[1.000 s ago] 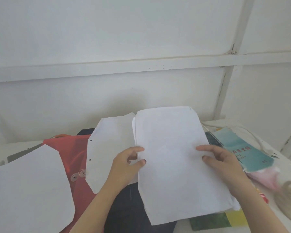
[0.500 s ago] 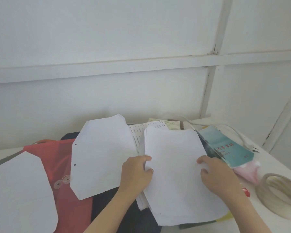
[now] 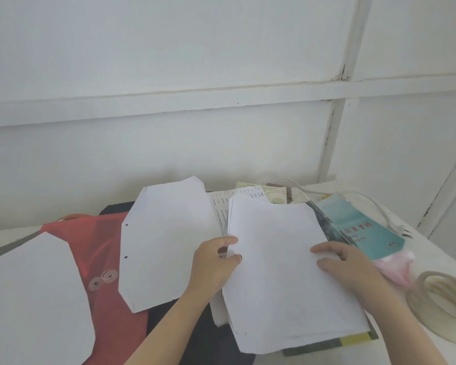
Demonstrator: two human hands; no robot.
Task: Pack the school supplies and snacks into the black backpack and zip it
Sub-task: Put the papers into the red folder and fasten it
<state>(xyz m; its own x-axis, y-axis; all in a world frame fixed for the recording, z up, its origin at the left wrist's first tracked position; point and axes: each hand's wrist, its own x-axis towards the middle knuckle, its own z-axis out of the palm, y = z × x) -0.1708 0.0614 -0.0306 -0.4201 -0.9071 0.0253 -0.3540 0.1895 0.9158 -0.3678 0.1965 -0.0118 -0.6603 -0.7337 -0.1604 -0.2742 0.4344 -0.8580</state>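
Between the two hands: the stack of white paper [image 3: 279,280] lies here. Its long side runs away from the person, toward the wall.
Left hand: the left hand [image 3: 213,267] pinches the stack's left edge, with the thumb on top and the other fingers curled under.
Right hand: the right hand [image 3: 353,270] lies on top of the stack's right side. Its fingers [image 3: 324,250] are nearly straight and point left. Its thumb cannot be seen.
Backpack: the black backpack [image 3: 208,338] looks to be the dark cloth just below the left fingers, partly under the stack. Its opening cannot be seen.
Nearer hand: the left hand is closer to the backpack, so the stack would likely go down and left, short end first.
Other things: a red folder [image 3: 106,259] lies left of the left fingers. A teal book [image 3: 358,227] sits just past the right fingers. A tape roll [image 3: 440,304] sits right of the right hand on the desk [image 3: 432,248].
Watch out: the loose sheets could slide apart if only one edge is held.
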